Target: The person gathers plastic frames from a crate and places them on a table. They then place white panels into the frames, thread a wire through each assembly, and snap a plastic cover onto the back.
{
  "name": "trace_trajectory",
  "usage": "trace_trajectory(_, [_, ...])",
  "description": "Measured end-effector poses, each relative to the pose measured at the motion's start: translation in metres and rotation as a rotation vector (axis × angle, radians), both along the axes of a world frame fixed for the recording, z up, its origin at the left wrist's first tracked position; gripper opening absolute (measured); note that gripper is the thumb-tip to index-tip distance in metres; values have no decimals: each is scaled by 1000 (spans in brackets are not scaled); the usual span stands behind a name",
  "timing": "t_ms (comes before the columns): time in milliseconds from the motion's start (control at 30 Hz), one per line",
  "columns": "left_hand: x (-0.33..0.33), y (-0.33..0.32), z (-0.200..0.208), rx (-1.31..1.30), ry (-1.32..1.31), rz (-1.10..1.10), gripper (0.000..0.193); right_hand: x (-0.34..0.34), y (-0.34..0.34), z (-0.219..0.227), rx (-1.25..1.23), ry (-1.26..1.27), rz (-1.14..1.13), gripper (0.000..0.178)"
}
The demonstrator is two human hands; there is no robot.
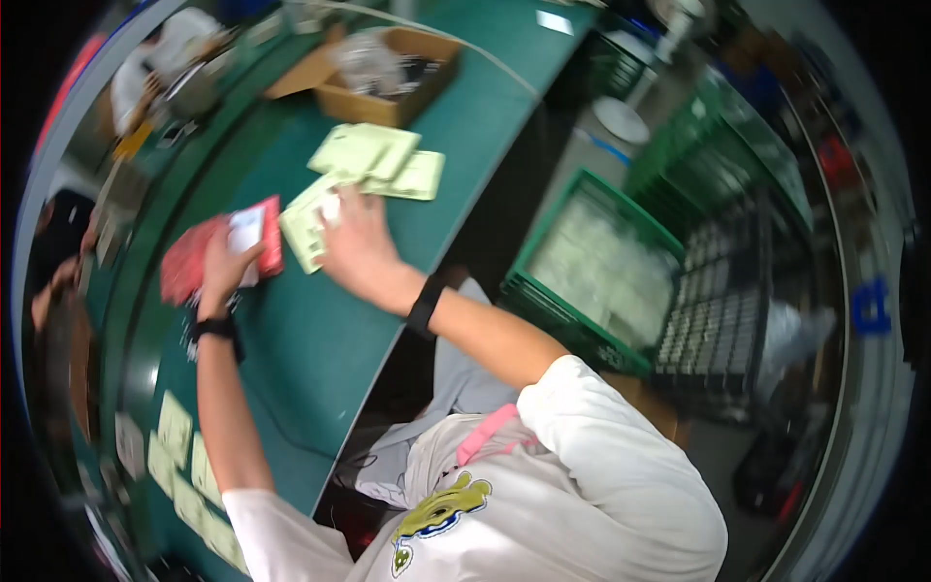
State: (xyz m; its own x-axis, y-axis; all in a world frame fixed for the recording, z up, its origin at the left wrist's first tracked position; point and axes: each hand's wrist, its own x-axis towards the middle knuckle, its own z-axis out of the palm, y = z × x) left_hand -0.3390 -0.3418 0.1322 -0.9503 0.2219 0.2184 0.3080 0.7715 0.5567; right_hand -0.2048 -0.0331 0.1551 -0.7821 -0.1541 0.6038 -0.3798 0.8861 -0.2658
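Observation:
My left hand [225,260] grips a red plastic bag [189,254] on the green table, its thumb beside a white label [246,229] on the red plastic. To its right, my right hand [361,244] reaches over a pale yellow-green flat packet [303,225]. The fingers are bent and closed around a small white thing [332,208], too blurred to name. More pale packets [364,152] lie overlapping just beyond my right fingertips. Each wrist wears a black band.
An open cardboard box [412,73] with clear plastic and dark items stands farther back. More pale packets [189,500] lie at the lower left. A green crate [582,301] of clear bags and a black crate [713,310] stand right of the table. Other people sit across at left.

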Motion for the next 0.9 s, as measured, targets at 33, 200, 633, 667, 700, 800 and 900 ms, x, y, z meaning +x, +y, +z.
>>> trace_trajectory(33, [-4,5,-1,-71,2,3,87,18,12,7,-92,35,31,49])
trace_trajectory(200, [-8,38,-3,-176,-39,-17,87,125,95,-17,-251,-67,196,24])
trace_trajectory(633, [45,49,-10,-687,528,222,69,357,563,-415,-831,-863,-947,19])
trace_trajectory(667, [54,81,-27,-582,489,137,64,401,614,-431,-648,-1070,-943,22])
trace_trajectory(700, [80,117,-27,-494,452,67,60,429,648,-446,-473,-1282,-904,26])
trace_trajectory(800, [193,187,15,-639,478,38,46,394,621,-515,-369,-1526,-872,39])
trace_trajectory(900, [268,200,18,-460,178,-3,35,333,580,-541,-393,-1566,-1063,55])
